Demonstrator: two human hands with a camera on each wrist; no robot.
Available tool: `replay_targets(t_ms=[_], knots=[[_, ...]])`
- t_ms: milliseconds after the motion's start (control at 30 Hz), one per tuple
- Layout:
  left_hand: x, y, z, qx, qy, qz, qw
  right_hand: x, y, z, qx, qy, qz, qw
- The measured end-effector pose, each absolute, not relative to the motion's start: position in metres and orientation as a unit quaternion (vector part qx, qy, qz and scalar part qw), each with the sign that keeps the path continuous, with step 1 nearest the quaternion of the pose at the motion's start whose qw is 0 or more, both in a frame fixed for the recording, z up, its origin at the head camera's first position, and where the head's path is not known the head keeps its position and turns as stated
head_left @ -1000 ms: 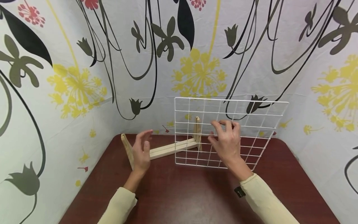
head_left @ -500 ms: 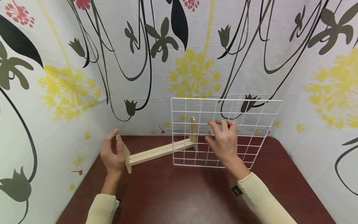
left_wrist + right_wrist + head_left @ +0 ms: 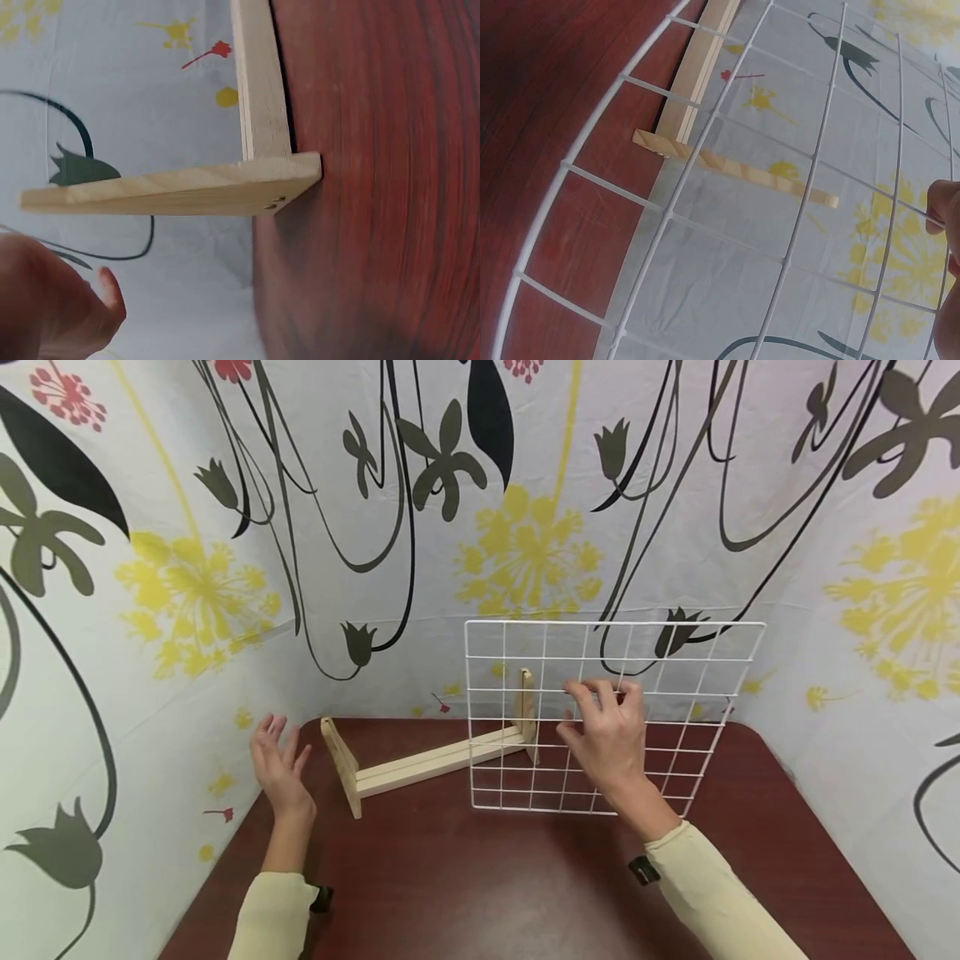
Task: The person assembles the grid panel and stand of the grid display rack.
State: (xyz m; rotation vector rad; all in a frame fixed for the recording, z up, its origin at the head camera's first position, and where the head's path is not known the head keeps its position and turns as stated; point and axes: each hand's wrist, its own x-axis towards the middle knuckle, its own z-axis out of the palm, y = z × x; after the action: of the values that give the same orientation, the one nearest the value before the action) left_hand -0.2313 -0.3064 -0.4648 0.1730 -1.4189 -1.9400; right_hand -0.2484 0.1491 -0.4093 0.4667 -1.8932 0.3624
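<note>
My right hand (image 3: 611,727) grips a white wire grid panel (image 3: 517,806) by its inner wires, holding it upright over the right half of the table. In the right wrist view the grid (image 3: 676,196) fills most of the picture, with only part of the fingers (image 3: 941,206) at the right edge. A pale wooden stand (image 3: 435,766), a crossbar joining two upright end pieces, sits behind and left of the panel. Its right end piece (image 3: 527,710) shows through the wires. My left hand (image 3: 281,768), fingers spread and holding nothing, is left of the stand's left end piece (image 3: 202,187).
The dark red-brown tabletop (image 3: 465,877) has rounded back corners. A white cloth (image 3: 420,593) printed with flowers and stems hangs behind it and along both sides.
My left hand has moved left from in front of the stand's left end to beyond it, its fingers spreading. The right hand and the grid stay nearly in place.
</note>
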Motion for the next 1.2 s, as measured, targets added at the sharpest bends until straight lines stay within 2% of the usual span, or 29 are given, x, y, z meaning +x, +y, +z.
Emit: replay_targets(t_ms=[167,367,500,633,933,1200], knots=[[-0.233,-0.311,-0.468,0.101,-0.498,-0.818,0.271,-0.246,0.149,-0.409,0.198,-0.807,0.156,0.535],[-0.241,-0.311,-0.477,0.080,-0.494,-0.853,0.147,-0.244,0.150,-0.410,0.213,-0.806,0.164,0.527],[-0.245,-0.310,-0.487,0.046,-0.522,-0.845,0.111,-0.243,0.150,-0.412,0.224,-0.807,0.164,0.522],[-0.250,-0.306,-0.498,0.025,-0.544,-0.830,0.124,-0.241,0.148,-0.412,0.225,-0.809,0.166,0.517],[-0.264,-0.293,-0.503,0.022,-0.547,-0.809,0.214,-0.238,0.150,-0.408,0.224,-0.809,0.172,0.515],[-0.263,-0.293,-0.499,0.045,-0.508,-0.832,0.220,-0.237,0.147,-0.410,0.227,-0.811,0.174,0.511]])
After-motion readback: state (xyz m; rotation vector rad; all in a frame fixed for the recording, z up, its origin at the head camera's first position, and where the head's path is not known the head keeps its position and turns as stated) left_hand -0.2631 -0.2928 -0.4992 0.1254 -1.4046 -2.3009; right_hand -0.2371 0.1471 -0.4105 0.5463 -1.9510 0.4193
